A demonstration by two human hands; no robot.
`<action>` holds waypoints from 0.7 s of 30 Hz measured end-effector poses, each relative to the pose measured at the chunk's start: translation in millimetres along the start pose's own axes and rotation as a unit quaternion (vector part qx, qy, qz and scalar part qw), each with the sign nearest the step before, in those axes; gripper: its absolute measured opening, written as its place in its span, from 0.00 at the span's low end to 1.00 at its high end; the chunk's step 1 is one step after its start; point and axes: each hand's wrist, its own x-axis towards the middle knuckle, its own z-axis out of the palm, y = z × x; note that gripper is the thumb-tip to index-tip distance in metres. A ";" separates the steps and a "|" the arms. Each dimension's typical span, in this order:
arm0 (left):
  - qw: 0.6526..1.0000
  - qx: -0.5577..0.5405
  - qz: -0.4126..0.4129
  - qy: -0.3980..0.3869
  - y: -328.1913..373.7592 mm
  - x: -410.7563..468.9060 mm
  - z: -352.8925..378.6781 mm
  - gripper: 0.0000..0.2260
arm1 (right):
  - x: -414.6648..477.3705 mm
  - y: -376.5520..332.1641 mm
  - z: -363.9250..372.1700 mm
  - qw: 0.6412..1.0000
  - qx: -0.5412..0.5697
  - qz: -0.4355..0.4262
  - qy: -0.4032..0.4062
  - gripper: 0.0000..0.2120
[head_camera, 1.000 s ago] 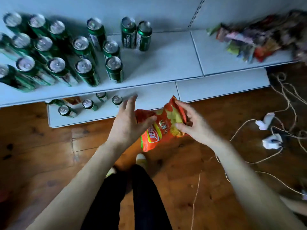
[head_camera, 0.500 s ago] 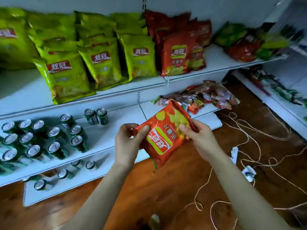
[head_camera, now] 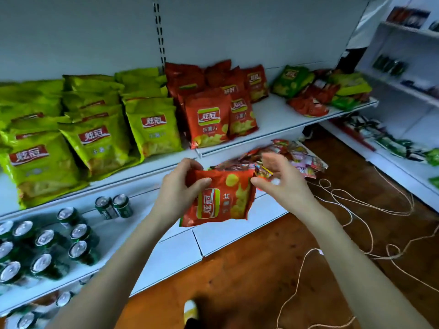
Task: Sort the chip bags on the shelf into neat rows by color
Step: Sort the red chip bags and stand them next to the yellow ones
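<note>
My left hand [head_camera: 180,188] grips the upper left corner of the red chip bag [head_camera: 223,200], thumb on the front and fingers curled behind it. My right hand [head_camera: 278,184] is at the bag's upper right corner with the thumb against the edge. Its fingers are blurred and lifted, so I cannot tell whether it is pinching the bag or just touching it.

The bag hangs in the air between my hands, in front of the lower shelves and below the edge of the chip shelf [head_camera: 280,115]. It lies on its side, with its long axis running from hand to hand and the logo turned a quarter turn.

The red row [head_camera: 206,119] is up and ahead of the bag, nearer my left hand than my right. I judge the bag has to be lifted, turned upright and set in with the red ones.

The front red bag reads 炫冠, with 乐薯片 below it. The lime-green bags [head_camera: 152,129] to the left carry the same 炫冠 badge. Further right on the same shelf, a mixed heap [head_camera: 318,91] of red and green bags is not yet sorted
</note>
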 end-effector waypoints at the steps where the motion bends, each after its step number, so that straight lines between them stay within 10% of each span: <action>1: 0.998 0.037 0.028 -0.030 2.0 11.7 4.2 0.10 | 10.4 -0.2 -5.2 0.998 -0.041 -0.049 -0.013 0.27; 7: 0.984 0.048 0.141 -0.097 26.4 94.7 45.5 0.10 | 78.8 17.8 -11.8 0.973 -0.119 -0.048 -0.194 0.24; 21: 0.992 0.020 0.122 0.016 62.3 219.8 161.3 0.43 | 194.9 136.7 -93.3 0.994 0.094 0.044 -0.017 0.09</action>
